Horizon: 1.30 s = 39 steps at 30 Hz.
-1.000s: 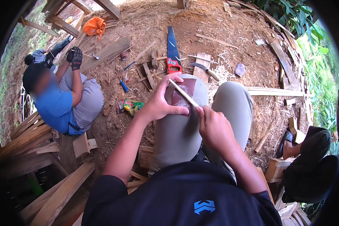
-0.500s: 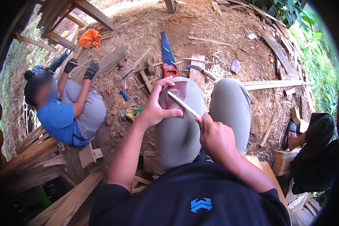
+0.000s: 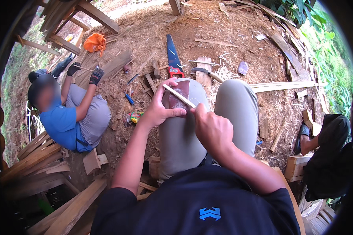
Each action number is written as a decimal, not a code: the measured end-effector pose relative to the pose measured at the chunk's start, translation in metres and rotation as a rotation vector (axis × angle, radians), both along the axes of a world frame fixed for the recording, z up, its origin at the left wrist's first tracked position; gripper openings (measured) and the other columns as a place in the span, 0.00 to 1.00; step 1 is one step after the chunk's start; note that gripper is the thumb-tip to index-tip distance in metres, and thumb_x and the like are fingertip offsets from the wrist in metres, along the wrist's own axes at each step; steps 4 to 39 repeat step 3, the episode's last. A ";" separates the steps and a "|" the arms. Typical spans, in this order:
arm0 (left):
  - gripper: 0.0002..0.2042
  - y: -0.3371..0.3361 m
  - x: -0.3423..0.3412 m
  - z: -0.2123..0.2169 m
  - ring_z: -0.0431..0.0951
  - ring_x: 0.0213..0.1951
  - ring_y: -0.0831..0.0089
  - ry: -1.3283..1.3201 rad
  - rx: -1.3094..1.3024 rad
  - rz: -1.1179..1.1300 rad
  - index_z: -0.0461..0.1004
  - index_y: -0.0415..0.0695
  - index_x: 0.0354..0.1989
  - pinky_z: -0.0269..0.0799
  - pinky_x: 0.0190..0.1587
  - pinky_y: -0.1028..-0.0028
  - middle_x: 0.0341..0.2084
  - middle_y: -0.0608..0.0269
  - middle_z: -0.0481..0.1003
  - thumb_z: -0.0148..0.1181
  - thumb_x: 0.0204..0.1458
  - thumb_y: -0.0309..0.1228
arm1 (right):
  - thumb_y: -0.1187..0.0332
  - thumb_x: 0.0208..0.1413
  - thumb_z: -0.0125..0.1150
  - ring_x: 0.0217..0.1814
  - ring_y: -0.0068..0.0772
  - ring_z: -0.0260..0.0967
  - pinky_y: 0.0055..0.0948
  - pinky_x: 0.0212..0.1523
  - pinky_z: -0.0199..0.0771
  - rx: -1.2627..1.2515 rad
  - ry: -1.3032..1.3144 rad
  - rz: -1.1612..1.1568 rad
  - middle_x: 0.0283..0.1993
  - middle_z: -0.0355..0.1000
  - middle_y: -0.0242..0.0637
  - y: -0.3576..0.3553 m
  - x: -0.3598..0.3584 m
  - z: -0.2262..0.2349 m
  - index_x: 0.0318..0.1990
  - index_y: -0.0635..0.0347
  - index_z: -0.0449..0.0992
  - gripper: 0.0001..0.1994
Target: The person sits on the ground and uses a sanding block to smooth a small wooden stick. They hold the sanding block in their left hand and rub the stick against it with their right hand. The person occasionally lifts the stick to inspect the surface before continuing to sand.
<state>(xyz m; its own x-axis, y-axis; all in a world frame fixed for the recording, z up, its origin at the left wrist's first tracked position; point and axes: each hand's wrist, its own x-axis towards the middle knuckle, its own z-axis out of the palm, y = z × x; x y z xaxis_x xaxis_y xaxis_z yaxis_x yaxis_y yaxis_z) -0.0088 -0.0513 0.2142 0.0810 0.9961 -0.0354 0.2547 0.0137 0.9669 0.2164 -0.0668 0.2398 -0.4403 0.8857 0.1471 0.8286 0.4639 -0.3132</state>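
On my left thigh lies a sheet of reddish-brown sandpaper, dusted pale in places. My left hand grips its left edge, thumb along the lower side and fingers at the top. A slim pale wooden stick crosses the sandpaper at a slant, its far end by my left fingers. My right hand is closed round the stick's near end. Just beyond my left knee lies a handsaw with a red handle. A curved knife rests on a short board to its right.
At left a person in a blue shirt sits holding a thin stick in gloved hands. Another person's dark-clad leg is at right. Planks pile at lower left. A blue-handled tool and an orange bag lie on the shaving-strewn ground.
My right hand has moved left and up, sliding the stick across the sandpaper toward my left fingers. My left hand still holds the sandpaper on my thigh.
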 end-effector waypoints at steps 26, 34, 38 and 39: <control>0.45 -0.003 -0.007 0.004 0.55 0.74 0.55 0.041 -0.027 0.004 0.63 0.48 0.62 0.47 0.76 0.57 0.72 0.51 0.58 0.85 0.35 0.43 | 0.54 0.73 0.50 0.12 0.37 0.72 0.33 0.11 0.68 0.110 -0.099 -0.006 0.14 0.72 0.33 0.000 -0.010 0.000 0.30 0.51 0.66 0.17; 0.45 -0.003 -0.007 0.004 0.55 0.74 0.55 0.041 -0.027 0.004 0.63 0.48 0.62 0.47 0.76 0.57 0.72 0.51 0.58 0.85 0.35 0.43 | 0.54 0.73 0.50 0.12 0.37 0.72 0.33 0.11 0.68 0.110 -0.099 -0.006 0.14 0.72 0.33 0.000 -0.010 0.000 0.30 0.51 0.66 0.17; 0.45 -0.003 -0.007 0.004 0.55 0.74 0.55 0.041 -0.027 0.004 0.63 0.48 0.62 0.47 0.76 0.57 0.72 0.51 0.58 0.85 0.35 0.43 | 0.54 0.73 0.50 0.12 0.37 0.72 0.33 0.11 0.68 0.110 -0.099 -0.006 0.14 0.72 0.33 0.000 -0.010 0.000 0.30 0.51 0.66 0.17; 0.45 -0.003 -0.007 0.004 0.55 0.74 0.55 0.041 -0.027 0.004 0.63 0.48 0.62 0.47 0.76 0.57 0.72 0.51 0.58 0.85 0.35 0.43 | 0.54 0.73 0.50 0.12 0.37 0.72 0.33 0.11 0.68 0.110 -0.099 -0.006 0.14 0.72 0.33 0.000 -0.010 0.000 0.30 0.51 0.66 0.17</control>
